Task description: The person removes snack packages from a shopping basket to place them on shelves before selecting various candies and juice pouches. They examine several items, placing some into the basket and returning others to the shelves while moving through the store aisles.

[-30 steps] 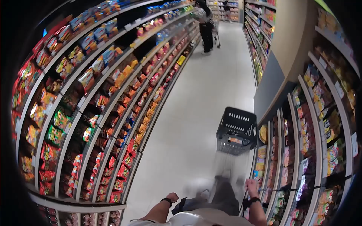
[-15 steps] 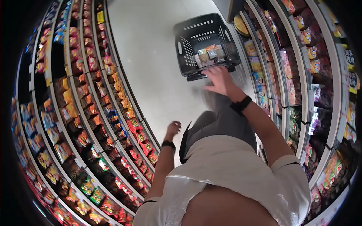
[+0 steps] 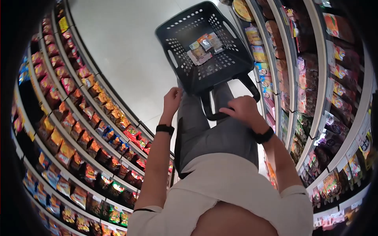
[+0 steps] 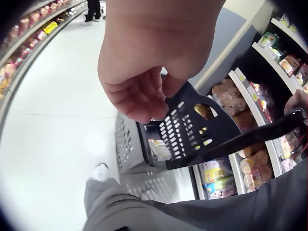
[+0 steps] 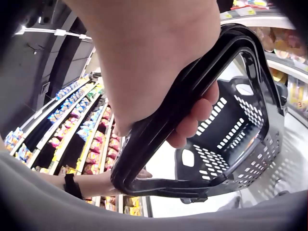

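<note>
A black wheeled shopping basket (image 3: 193, 83) with slotted walls stands in front of my legs, tilted toward me. Several small packages (image 3: 205, 45) lie at its bottom, among them orange and pale ones. My right hand (image 3: 246, 110) grips the crossbar of its pull handle (image 5: 156, 126); in the right wrist view the fingers curl round the black bar. To the left of the basket, my left hand (image 3: 172, 99) hangs loosely curled near the rim, holding nothing. The left wrist view has that hand in front of the basket's slotted wall (image 4: 180, 127).
Shelves of snack bags (image 3: 65, 151) curve along the left side. On the right, close beside the basket, shelves (image 3: 289, 74) carry more packaged food, with a round yellow pack (image 3: 243, 10) low down. Another person's legs (image 4: 93, 10) stand farther down the aisle.
My right hand has reached to the basket and taken hold of its handle. The basket has come nearer and tilted toward me. My view has tipped down, and my left hand has moved forward beside the basket.
</note>
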`<move>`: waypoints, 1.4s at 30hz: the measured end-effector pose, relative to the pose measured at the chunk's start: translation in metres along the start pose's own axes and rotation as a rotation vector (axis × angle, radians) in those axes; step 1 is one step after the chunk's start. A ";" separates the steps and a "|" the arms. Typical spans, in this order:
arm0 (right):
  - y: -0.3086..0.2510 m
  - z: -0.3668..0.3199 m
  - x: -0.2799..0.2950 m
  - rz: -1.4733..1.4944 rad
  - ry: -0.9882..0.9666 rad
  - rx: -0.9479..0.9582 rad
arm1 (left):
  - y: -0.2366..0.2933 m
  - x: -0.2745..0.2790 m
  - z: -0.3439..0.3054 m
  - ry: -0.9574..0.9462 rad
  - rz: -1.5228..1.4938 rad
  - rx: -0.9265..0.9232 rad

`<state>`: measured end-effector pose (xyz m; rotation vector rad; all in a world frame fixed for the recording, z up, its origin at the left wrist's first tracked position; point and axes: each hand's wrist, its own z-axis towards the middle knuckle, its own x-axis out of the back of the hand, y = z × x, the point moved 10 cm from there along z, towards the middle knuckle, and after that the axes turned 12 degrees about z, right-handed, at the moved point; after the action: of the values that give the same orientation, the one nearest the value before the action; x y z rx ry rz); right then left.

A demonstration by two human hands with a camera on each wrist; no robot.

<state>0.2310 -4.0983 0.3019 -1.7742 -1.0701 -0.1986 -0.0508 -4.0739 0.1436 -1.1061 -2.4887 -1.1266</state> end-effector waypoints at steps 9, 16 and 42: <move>0.039 0.018 0.042 -0.081 0.509 -0.325 | 0.068 -0.110 0.272 -0.292 0.271 -0.391; 0.083 -0.001 0.040 -0.193 0.581 -0.774 | -0.065 -0.177 0.496 -0.261 0.695 -0.016; 0.107 -0.026 0.033 -0.022 0.541 -0.816 | -0.095 -0.240 0.413 0.000 0.626 -0.387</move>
<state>0.3377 -4.1104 0.2618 -2.2102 -0.6338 -1.1923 0.1013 -3.9533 -0.3033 -1.8066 -1.7310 -1.4021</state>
